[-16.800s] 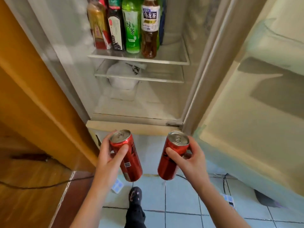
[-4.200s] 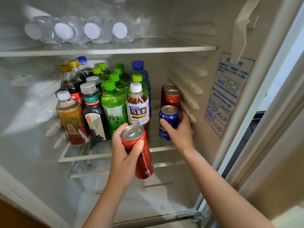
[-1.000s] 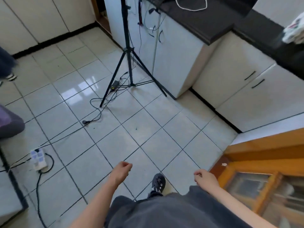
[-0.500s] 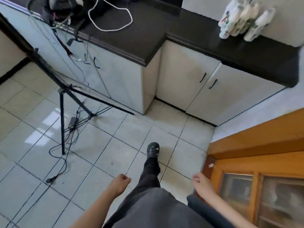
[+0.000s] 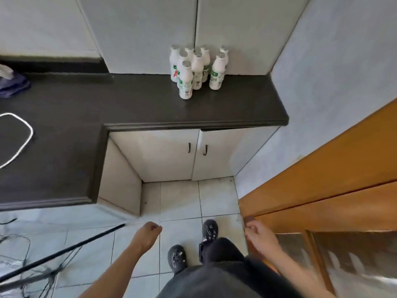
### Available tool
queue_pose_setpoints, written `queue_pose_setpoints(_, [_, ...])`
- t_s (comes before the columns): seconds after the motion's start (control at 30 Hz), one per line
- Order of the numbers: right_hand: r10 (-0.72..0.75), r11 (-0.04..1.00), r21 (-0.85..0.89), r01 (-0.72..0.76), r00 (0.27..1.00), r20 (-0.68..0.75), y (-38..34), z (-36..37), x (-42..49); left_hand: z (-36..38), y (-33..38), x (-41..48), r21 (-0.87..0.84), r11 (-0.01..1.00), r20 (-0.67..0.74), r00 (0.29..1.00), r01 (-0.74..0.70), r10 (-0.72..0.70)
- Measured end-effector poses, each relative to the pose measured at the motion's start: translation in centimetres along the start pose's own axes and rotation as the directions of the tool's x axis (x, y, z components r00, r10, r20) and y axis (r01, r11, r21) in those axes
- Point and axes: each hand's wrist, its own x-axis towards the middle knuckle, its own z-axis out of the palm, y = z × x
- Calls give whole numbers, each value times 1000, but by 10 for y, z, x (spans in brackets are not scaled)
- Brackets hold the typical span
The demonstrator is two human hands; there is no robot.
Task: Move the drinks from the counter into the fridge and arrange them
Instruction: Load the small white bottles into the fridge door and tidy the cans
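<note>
My left hand (image 5: 150,231) hangs low over the floor tiles (image 5: 180,201), fingers loosely curled toward the palm with nothing in them. My right hand (image 5: 258,234) is out to the right at about the same height, its fingers also loosely bent and empty. It is just beside the corner of the wooden cabinet (image 5: 322,168), and I cannot tell whether it touches the wood.

The drinks, a tight cluster of white bottles (image 5: 197,69) with green labels, stand upright on the far right part of the black counter (image 5: 129,100), close against the pale upper cabinet doors (image 5: 225,29) behind them and well apart from both hands. Below the counter edge are two white doors with dark handles (image 5: 205,149). A white cable (image 5: 19,143) loops on the counter at the left. My black shoes (image 5: 209,230) stand on the tiles between my hands, and a black tripod leg (image 5: 64,250) slants across the floor at the near left.
</note>
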Motion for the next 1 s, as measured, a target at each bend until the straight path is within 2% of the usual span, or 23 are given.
queue_pose_setpoints(0.07, [12, 998, 60, -13, 1000, 16, -18, -6, 17, -13, 30, 20, -15, 999, 1, 999, -51, 51])
queue_pose_setpoints(0.17, [-39, 993, 109, 38, 999, 7, -50, -22, 49, -31, 78, 48, -164, 980, -88, 991, -113, 99])
queue_pose_setpoints(0.27, [-130, 980, 146, 133, 991, -29, -101, -50, 92, -58, 135, 74, -306, 932, -201, 970, -196, 137])
queue_pose_setpoints(0.43, [-302, 918, 224, 328, 943, -142, -194, -110, 161, -110, 229, 103, -413, 842, -400, 900, -347, 174])
queue_pose_setpoints(0.53, [-382, 867, 231, 441, 887, -259, -245, -145, 198, -133, 279, 116, -428, 788, -516, 835, -442, 188])
queue_pose_setpoints(0.67, [-440, 816, 246, 524, 837, -325, -308, -178, 242, -154, 333, 137, -403, 758, -611, 767, -512, 193])
queue_pose_setpoints(0.8, [-448, 804, 225, 550, 810, -379, -350, -190, 270, -167, 363, 157, -380, 761, -638, 745, -526, 196])
queue_pose_setpoints(1.0, [-468, 817, 100, 568, 755, -460, -385, -193, 298, -178, 386, 187, -310, 761, -623, 726, -570, 290])
